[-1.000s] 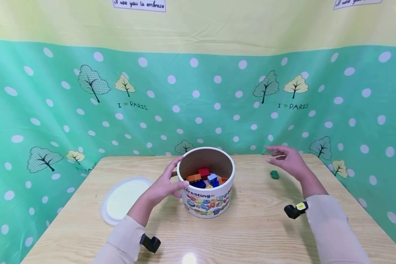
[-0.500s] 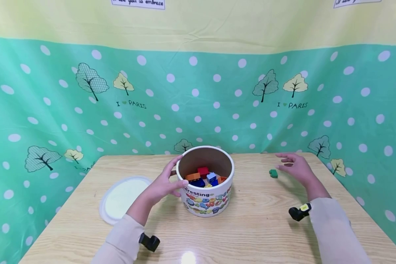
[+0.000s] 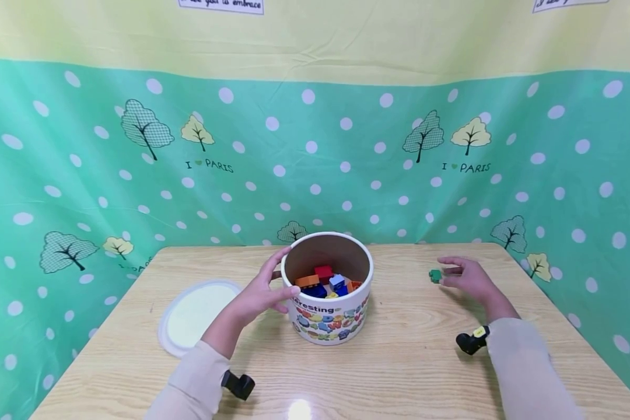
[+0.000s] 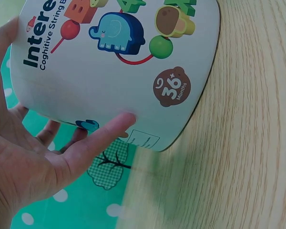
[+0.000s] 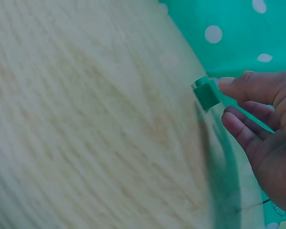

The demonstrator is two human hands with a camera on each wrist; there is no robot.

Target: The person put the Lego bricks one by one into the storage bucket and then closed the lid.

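A white round bucket (image 3: 328, 324) printed with colourful letters stands upright on the table, several toy building bricks (image 3: 322, 274) inside. My left hand (image 3: 259, 298) holds its left side, one finger up at the rim and the thumb across the printed wall. In the left wrist view the thumb (image 4: 102, 138) lies along the bucket wall, and some fingers are partly hidden behind. To the right, a small green building brick (image 3: 434, 276) rests on the wood. Just right of it is my right hand (image 3: 469, 281), thumb and fingers apart; in the right wrist view they point at the brick (image 5: 207, 96).
A round white lid (image 3: 202, 318) lies flat left of the bucket, partly behind the left forearm. The wooden table (image 3: 394, 361) ends at a green dotted curtain (image 3: 315, 151) at the back and sides.
My right hand moved rightward past the green brick, then lowered and came close to its right side. The left hand and the bucket have kept their places.
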